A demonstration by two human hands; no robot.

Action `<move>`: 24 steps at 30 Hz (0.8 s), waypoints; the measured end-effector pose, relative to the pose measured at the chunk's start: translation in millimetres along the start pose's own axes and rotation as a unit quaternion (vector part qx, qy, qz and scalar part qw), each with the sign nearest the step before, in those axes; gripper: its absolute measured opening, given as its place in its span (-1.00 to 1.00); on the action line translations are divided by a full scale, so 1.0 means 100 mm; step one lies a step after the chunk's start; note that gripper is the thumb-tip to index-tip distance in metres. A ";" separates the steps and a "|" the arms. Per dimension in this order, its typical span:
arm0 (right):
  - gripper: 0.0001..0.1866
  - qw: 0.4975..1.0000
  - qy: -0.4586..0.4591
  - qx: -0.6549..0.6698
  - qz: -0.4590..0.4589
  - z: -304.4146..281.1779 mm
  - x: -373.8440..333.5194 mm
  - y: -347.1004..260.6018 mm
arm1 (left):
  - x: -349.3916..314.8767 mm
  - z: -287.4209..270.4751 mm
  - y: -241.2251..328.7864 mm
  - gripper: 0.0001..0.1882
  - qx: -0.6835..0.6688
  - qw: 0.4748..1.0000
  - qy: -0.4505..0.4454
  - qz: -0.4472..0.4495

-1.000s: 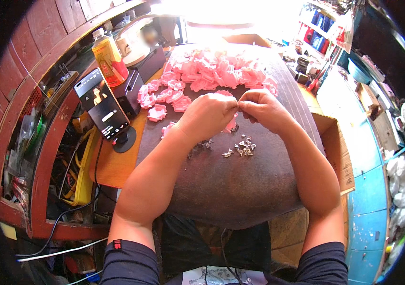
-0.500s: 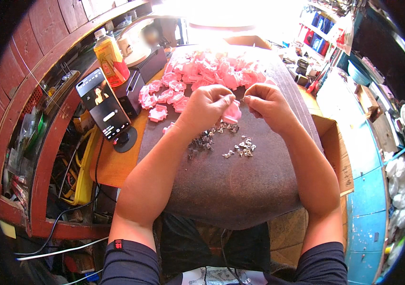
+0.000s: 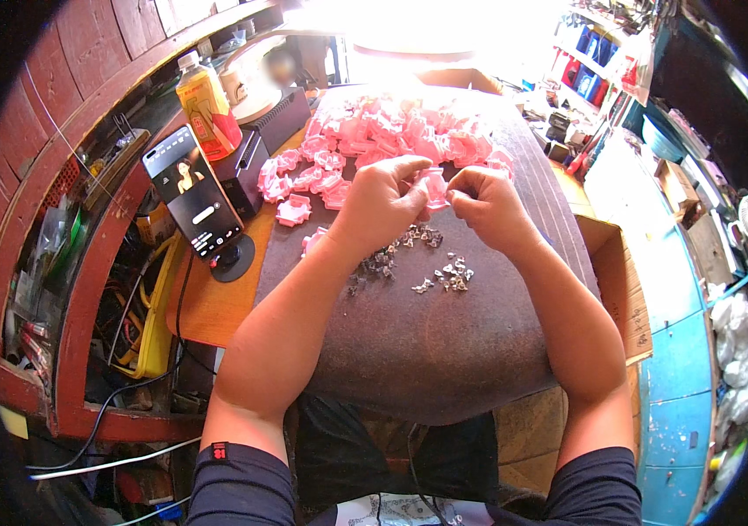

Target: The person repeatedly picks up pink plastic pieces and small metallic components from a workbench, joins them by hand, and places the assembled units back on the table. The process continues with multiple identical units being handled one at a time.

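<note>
Above the dark mat point(image 3: 426, 342), my left hand point(image 3: 382, 203) pinches a small pink plastic piece point(image 3: 435, 189) by its left side. Close against the right edge of that piece is my right hand point(image 3: 493, 209), thumb and forefinger pressed together; what lies between those fingertips is too small to tell. Under my hands, small silvery metal parts point(image 3: 455, 274) lie in a loose cluster, with darker metal parts point(image 3: 381, 263) to their left. Beyond my hands spreads a large heap of similar pink plastic pieces point(image 3: 400, 127), several of them scattered toward the left.
A phone point(image 3: 194, 193) stands on a round holder at the left, before a dark box and a drink bottle point(image 3: 209, 110). An open cardboard box point(image 3: 623, 289) sits beside the table's right edge. Cluttered shelves line both sides.
The pink piece has been lifted and turned up between my hands. My right hand has come lower and slightly inward, its fingertips now at the piece's edge.
</note>
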State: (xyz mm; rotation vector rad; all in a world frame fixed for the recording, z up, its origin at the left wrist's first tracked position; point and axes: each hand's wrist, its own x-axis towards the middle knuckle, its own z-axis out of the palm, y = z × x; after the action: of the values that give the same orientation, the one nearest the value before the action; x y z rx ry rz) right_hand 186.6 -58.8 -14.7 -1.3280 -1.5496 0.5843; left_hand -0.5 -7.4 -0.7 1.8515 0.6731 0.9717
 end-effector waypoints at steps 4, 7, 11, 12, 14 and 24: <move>-0.88 0.994 0.021 -0.099 -0.044 0.03 -0.02 -0.05 | 0.01 0.03 -0.06 -0.64 -0.007 1.000 -0.005 0.029; -0.85 0.990 0.033 -0.129 -0.054 0.04 -0.04 -0.06 | -0.01 0.04 -0.05 -0.63 -0.001 0.999 -0.009 0.037; -0.83 0.978 0.048 -0.189 -0.076 0.05 -0.06 -0.11 | -0.03 0.04 0.05 -0.63 0.005 1.000 -0.015 0.025; -0.83 0.975 0.048 -0.203 -0.072 0.06 -0.07 -0.13 | -0.03 0.04 0.03 -0.63 0.003 1.000 -0.011 0.028; -0.83 0.972 0.051 -0.218 -0.073 0.07 -0.07 -0.14 | -0.02 0.05 -0.02 -0.63 -0.001 0.999 -0.004 0.036; -0.83 0.936 0.025 -0.334 -0.104 0.05 -0.09 -0.19 | -0.03 0.05 0.01 -0.66 0.022 0.999 -0.023 0.039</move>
State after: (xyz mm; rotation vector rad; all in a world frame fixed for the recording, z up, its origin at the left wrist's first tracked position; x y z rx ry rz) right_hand 173.0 -71.6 -4.3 -1.6175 -1.9009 -0.1385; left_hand 1.7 -12.4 -2.3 1.9466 0.6022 0.9679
